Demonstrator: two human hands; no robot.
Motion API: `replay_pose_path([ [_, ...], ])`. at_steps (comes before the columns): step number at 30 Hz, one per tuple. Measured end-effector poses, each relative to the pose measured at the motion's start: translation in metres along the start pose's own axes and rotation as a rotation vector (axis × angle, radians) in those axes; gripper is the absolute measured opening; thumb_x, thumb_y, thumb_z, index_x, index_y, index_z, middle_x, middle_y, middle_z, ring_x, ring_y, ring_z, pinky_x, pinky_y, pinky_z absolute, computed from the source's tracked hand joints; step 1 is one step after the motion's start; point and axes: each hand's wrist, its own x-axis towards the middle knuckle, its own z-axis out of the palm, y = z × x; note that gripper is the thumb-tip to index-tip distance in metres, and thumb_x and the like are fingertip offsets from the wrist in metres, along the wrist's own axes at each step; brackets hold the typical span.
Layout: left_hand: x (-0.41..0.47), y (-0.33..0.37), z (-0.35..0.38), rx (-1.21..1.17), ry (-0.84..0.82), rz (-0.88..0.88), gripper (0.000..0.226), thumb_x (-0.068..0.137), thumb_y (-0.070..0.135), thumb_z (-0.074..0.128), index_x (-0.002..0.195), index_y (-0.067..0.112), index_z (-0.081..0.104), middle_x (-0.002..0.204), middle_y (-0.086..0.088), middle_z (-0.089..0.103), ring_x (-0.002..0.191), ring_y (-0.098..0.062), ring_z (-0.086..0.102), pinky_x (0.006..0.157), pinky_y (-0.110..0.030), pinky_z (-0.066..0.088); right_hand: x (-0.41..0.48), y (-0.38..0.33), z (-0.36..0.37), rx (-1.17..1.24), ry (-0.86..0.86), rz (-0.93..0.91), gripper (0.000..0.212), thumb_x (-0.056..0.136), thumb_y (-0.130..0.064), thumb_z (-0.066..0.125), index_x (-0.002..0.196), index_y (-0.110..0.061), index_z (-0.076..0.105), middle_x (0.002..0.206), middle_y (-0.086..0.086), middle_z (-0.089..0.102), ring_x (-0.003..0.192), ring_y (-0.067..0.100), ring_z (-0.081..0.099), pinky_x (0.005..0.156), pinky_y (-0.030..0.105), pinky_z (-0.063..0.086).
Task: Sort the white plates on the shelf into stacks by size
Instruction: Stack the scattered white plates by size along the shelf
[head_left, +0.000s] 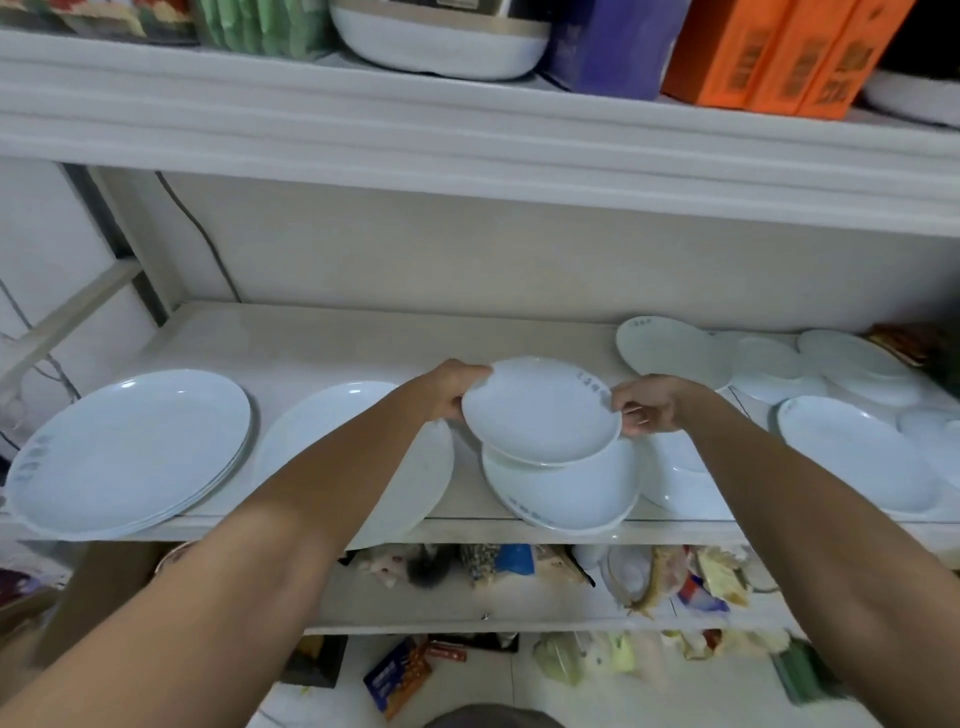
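Both of my hands hold a small white plate (540, 410) above the middle shelf (322, 338). My left hand (449, 387) grips its left rim and my right hand (649, 405) pinches its right rim. Directly under it sits a short stack of similar small plates (566, 493) at the shelf's front edge. A stack of large oval plates (130, 449) lies at the far left, and another large plate (322, 415) lies partly hidden under my left forearm. To the right lie a medium plate (857, 452) and several loose plates (670, 348).
The upper shelf (467, 140) overhangs close above, carrying orange boxes (779, 52), a purple box (613, 47) and a white appliance (441, 41). The lower shelf holds packets and bags (675, 571). More packets lie on the floor (400, 675).
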Motion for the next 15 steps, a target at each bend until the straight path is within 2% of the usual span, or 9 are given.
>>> replay_pose_path([
  [2,-0.002,-0.001,0.014,0.076,0.012,-0.006,0.034,0.098,0.021,0.050,0.119,-0.006,0.054,0.091,-0.012,0.062,0.079,-0.027,0.060,0.085,-0.038,0.049,-0.002,0.008,-0.005,-0.038,0.027,-0.008,0.030,0.088,0.009,0.047,0.066,-0.011,0.045,0.051,0.002,0.041,0.043,0.011,0.042,0.048,0.023,0.054],
  [4,-0.004,-0.003,0.025,0.177,0.053,-0.007,0.043,0.100,0.030,0.046,0.120,-0.007,0.054,0.092,-0.014,0.062,0.085,-0.029,0.062,0.082,-0.038,0.049,-0.003,0.015,-0.005,-0.093,0.060,-0.010,0.024,0.086,0.010,0.048,0.071,-0.008,0.051,0.061,0.005,0.042,0.050,0.014,0.040,0.047,0.023,0.055],
  [6,-0.001,-0.008,0.030,0.328,0.101,-0.012,0.059,0.099,0.042,0.040,0.128,-0.007,0.051,0.111,-0.020,0.063,0.100,-0.035,0.063,0.088,-0.040,0.050,-0.005,0.020,-0.004,-0.139,0.078,-0.023,0.022,0.083,0.012,0.047,0.072,-0.006,0.053,0.051,0.005,0.043,0.037,0.012,0.035,0.049,0.025,0.053],
  [9,0.004,-0.011,0.035,0.456,0.141,-0.033,0.066,0.098,0.050,0.033,0.137,-0.003,0.044,0.136,-0.021,0.052,0.122,-0.037,0.054,0.104,-0.045,0.045,-0.008,0.024,-0.002,-0.178,0.104,-0.048,0.021,0.080,0.014,0.044,0.071,-0.003,0.051,0.029,0.001,0.035,0.023,0.011,0.029,0.049,0.025,0.054],
  [11,-0.003,-0.008,0.041,0.544,0.173,-0.038,0.066,0.099,0.050,0.030,0.138,-0.003,0.042,0.139,-0.020,0.049,0.125,-0.036,0.050,0.107,-0.044,0.042,-0.010,0.026,-0.002,-0.194,0.107,-0.056,0.020,0.079,0.015,0.044,0.074,-0.003,0.051,0.028,0.001,0.034,0.022,0.011,0.029,0.045,0.023,0.054],
  [15,-0.005,-0.009,0.052,0.689,0.249,-0.035,0.067,0.101,0.050,0.021,0.135,-0.003,0.045,0.136,-0.021,0.052,0.124,-0.036,0.051,0.105,-0.043,0.043,-0.013,0.029,-0.005,-0.226,0.101,-0.047,0.018,0.081,0.011,0.048,0.069,-0.003,0.050,0.035,0.004,0.040,0.027,0.013,0.037,0.054,0.028,0.055],
])
